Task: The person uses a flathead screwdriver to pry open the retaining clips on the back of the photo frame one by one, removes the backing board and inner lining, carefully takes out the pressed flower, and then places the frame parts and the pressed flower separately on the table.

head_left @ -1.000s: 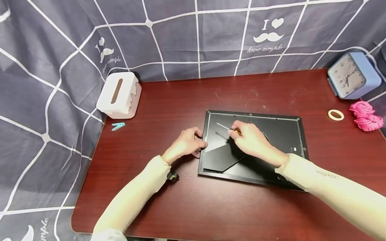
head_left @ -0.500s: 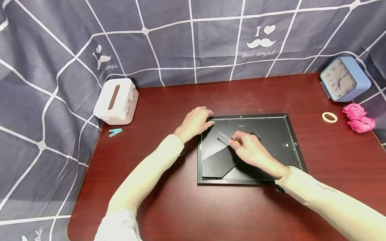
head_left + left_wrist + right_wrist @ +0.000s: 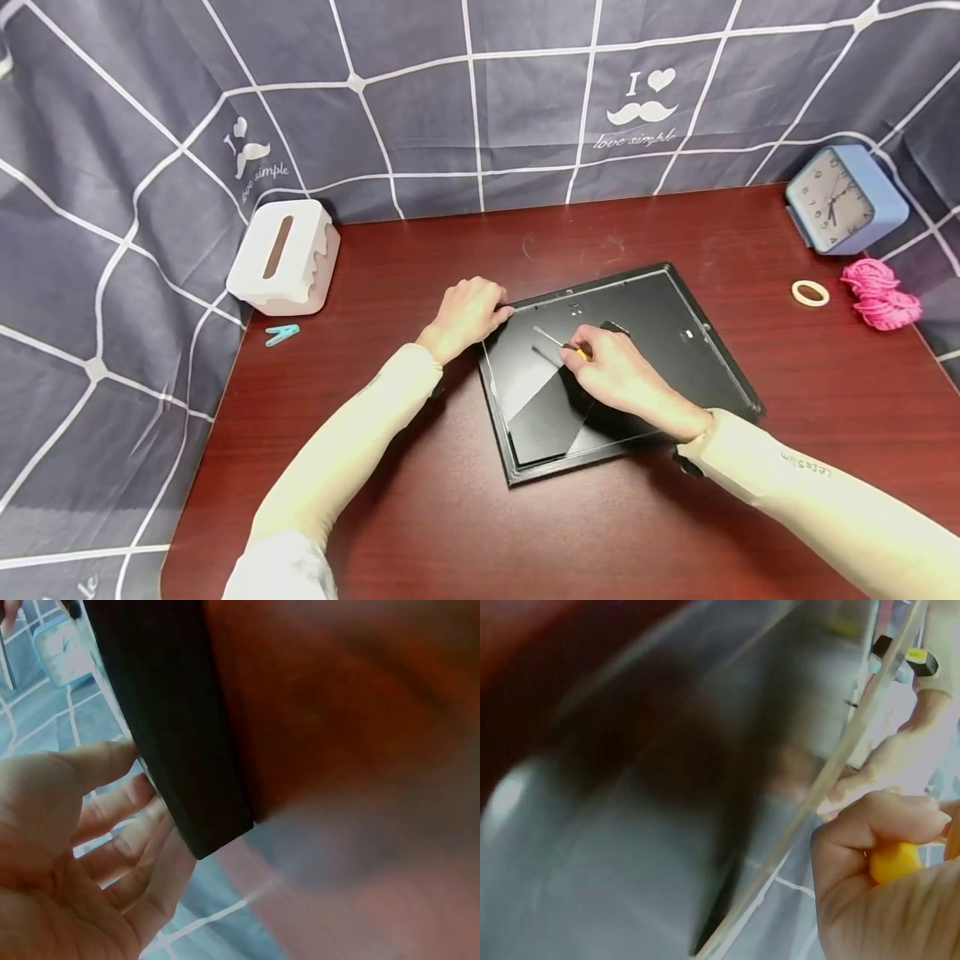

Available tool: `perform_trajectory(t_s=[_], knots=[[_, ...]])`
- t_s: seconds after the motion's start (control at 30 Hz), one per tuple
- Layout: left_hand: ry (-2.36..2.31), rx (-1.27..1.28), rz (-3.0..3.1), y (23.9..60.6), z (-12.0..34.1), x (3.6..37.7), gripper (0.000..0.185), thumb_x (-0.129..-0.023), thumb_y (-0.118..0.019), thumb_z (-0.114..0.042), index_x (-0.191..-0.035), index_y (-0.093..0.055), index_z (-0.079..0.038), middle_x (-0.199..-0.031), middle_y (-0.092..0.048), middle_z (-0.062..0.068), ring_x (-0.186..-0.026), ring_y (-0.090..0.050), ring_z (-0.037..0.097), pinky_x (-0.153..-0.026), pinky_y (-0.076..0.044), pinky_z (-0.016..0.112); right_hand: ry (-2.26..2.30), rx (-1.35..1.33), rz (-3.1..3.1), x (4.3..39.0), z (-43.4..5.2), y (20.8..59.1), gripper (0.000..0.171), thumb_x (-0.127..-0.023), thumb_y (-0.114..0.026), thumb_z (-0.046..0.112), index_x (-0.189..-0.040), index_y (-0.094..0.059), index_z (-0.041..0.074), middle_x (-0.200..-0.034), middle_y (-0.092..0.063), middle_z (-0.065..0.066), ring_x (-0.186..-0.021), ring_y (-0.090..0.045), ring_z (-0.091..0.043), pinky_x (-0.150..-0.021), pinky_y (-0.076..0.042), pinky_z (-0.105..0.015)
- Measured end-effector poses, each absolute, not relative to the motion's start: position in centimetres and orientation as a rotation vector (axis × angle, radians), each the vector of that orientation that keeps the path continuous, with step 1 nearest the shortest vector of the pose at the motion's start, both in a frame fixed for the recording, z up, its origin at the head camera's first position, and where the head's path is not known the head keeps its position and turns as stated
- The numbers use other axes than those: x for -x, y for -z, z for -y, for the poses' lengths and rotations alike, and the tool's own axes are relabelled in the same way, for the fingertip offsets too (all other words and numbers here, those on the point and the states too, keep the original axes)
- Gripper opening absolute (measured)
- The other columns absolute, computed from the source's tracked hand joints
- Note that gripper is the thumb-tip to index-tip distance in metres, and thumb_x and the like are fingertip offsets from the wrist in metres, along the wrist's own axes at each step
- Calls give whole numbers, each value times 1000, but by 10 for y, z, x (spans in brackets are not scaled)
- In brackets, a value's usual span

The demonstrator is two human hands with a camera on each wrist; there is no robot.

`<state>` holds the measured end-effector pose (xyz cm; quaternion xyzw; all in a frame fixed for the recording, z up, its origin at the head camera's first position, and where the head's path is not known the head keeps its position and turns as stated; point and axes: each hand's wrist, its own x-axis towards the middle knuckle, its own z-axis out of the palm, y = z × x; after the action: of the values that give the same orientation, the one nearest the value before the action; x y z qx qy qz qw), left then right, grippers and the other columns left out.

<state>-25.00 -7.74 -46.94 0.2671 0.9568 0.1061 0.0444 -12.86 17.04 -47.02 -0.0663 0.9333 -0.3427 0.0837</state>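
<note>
A black picture frame (image 3: 622, 367) lies face down and askew on the dark red surface (image 3: 420, 517). The left hand (image 3: 465, 312) grips its far-left corner, apparently steadying it, while the right hand (image 3: 618, 371) holds a yellow-handled screwdriver (image 3: 558, 342) over the black backing, its folding stand flat.

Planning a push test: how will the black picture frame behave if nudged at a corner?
The picture frame lies flat on the smooth table, so it probably slides and pivots rather than tips. It looks rigid, likely stiff. The left hand holds its corner.
</note>
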Motion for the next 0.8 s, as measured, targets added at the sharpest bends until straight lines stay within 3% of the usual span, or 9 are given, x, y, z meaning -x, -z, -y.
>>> perform_trajectory(t_s=[0.13, 0.3, 0.4, 0.67, 0.73, 0.8], knots=[[-328, -793, -2967, 491, 95, 248, 39, -100, -74, -38, -67, -59, -22, -67, -64, -1, -71, -71, 27, -54, -52, 48, 1031, 209, -2784, 125, -164, 463, 18, -103, -66, 31, -101, -70, 14, -78, -61, -2, -75, -57, -21, -65, -40, -32], [-426, -752, -2956, 521, 113, 238, 46, -99, -71, -40, -62, -49, -23, -60, -49, -4, -62, -60, 22, -51, -47, 41, 1006, 208, -2739, 116, -153, 439, 15, -104, -65, 26, -101, -68, 12, -75, -57, -1, -71, -54, -19, -64, -39, -31], [-485, -734, -2944, 531, 119, 225, 43, -96, -70, -39, -62, -48, -26, -59, -47, -7, -61, -58, 21, -51, -46, 40, 975, 211, -2684, 109, -145, 419, 15, -105, -63, 24, -102, -68, 10, -75, -58, -2, -73, -56, -19, -66, -42, -31], [-674, -499, -2725, 482, 110, 165, 33, -89, -72, -25, -64, -49, -25, -63, -38, -9, -65, -49, 15, -56, -42, 34, 891, 327, -2621, 94, -139, 443, 18, -107, -67, 35, -104, -66, 17, -77, -57, 5, -77, -57, -11, -71, -45, -29], [-708, -471, -2708, 483, 108, 156, 20, -87, -74, -26, -72, -62, -23, -66, -49, -9, -68, -53, 14, -60, -49, 35, 885, 336, -2608, 93, -138, 441, 18, -107, -68, 34, -106, -66, 15, -77, -58, 3, -77, -58, -13, -72, -47, -31], [-733, -431, -2664, 490, 107, 150, 9, -87, -76, -28, -89, -74, -19, -72, -62, -7, -68, -60, 13, -66, -56, 36, 866, 321, -2615, 92, -138, 449, 17, -107, -68, 32, -106, -64, 15, -75, -58, 3, -75, -58, -12, -70, -48, -31]])
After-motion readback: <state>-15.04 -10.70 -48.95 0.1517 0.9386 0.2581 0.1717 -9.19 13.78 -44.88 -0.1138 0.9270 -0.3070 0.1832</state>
